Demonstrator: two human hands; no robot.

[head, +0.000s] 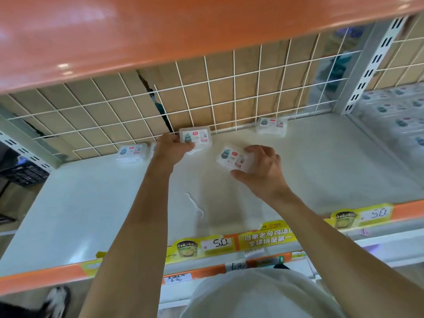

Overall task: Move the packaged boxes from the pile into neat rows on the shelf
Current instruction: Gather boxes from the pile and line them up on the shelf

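At the far left of the pale shelf board [96, 196] we see a small clear plastic box with a white printed label [131, 153] lying flat against the white wire grid back panel [128, 115]. Just to its right our left hand [171, 149] reaches to the back of the shelf, thumb and fingers pinching the lower left edge of a second labelled clear box [195, 136], which sits tilted up against the foot of the grid. Right of that, nearer to us, our right hand [259, 172] grips a third labelled clear box [234, 158], thumb under its near edge and fingers curled over its right side; we cannot tell whether it touches the board. Further right, a fourth labelled clear box [272, 125] rests against the grid, well apart from both hands. At the far right, beyond the grey slotted upright [369, 72], rows of like boxes [399, 111] fill the neighbouring bay. Yellow price tags [206, 245] line the shelf's orange front edge.
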